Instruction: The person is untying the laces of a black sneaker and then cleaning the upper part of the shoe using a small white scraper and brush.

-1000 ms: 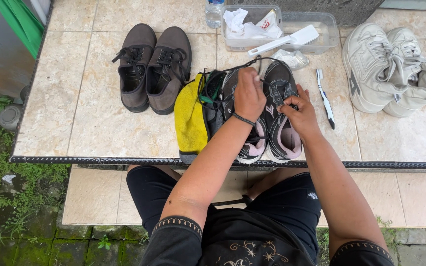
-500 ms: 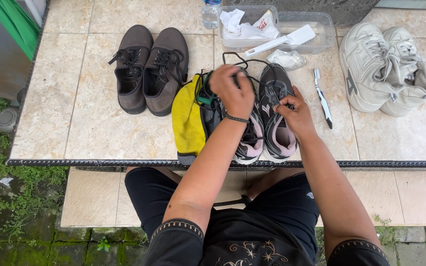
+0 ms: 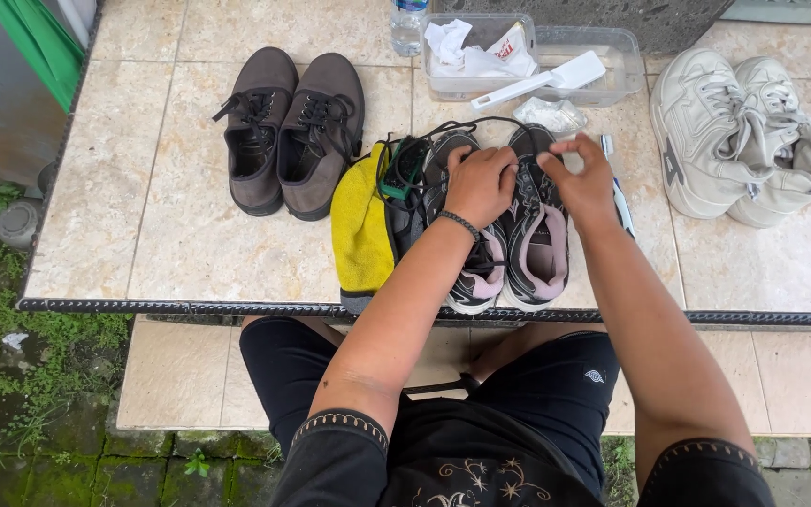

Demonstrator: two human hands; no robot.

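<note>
My fingers (image 3: 579,155) on the right hand (image 3: 582,183) pinch narrow at the laces of the right black sneaker (image 3: 537,221), holding the lace end, I judge; the left hand (image 3: 481,183) lies curled over the left black sneaker (image 3: 466,272), pressing it steady, though I cannot tell what its fingers grip. Both sneakers sit at the near edge of the table (image 3: 180,244), within easy reach, beside a yellow cloth (image 3: 360,225); brown shoes (image 3: 293,127) and white sneakers (image 3: 739,136) wait farther off
</note>
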